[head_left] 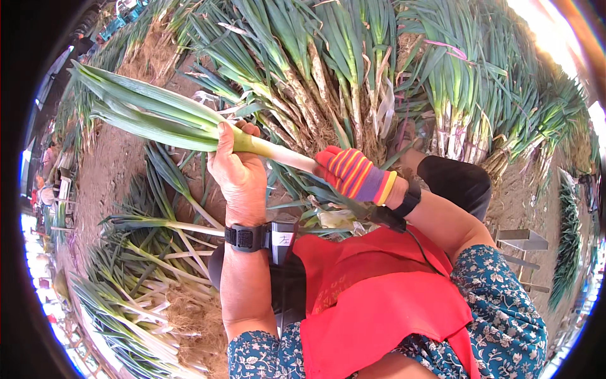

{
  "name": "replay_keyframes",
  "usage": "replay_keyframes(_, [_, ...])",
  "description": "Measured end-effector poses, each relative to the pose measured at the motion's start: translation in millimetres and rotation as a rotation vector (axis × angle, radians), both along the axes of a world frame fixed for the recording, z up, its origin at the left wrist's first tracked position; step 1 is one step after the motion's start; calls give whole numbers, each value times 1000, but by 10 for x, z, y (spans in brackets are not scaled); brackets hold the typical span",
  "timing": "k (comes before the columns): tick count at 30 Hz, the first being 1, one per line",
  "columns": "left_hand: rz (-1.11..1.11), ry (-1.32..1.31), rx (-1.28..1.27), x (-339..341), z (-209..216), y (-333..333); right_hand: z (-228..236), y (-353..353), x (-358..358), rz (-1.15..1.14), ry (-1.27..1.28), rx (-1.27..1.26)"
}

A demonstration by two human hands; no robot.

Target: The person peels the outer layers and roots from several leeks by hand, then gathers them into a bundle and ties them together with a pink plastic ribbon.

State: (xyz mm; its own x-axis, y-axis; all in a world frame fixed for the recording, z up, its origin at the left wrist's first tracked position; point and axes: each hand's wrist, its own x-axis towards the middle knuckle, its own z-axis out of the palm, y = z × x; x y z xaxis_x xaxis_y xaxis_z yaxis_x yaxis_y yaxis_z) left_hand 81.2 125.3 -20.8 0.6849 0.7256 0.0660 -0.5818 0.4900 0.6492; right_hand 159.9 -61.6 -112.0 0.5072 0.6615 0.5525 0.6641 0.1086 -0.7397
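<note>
A thick leek (170,114) slants across in front of me, its green leaves pointing to the far left and its pale shaft toward the right. My left hand (237,167), bare, grips it where the leaves meet the shaft, thumb pressed on the near side. Around the lower white end closes my right hand (353,174), in a striped red, yellow and purple glove. The root end is hidden by the glove. Both wrists carry black straps, and a small box (282,243) sits by the left one.
Soil-streaked leeks (322,95) stand piled ahead, with more bunches (467,107) at the far right, one tied with pink string. Paler leeks with roots (183,309) lie at my lower left. A metal-framed stool or stand (522,240) is on the dirt ground (104,167) at right.
</note>
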Motion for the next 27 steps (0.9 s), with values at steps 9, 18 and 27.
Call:
replay_keyframes(9, [134, 169, -79, 4, -241, 26, 190, 21, -200, -193, -532, -545])
replay_keyframes(18, [-388, -62, 38, -88, 109, -116, -64, -113, -8, 300, 386, -650])
replay_keyframes(27, [-199, -154, 60, -128, 127, 168, -1010, -1585, -55, 217, -440, -1727])
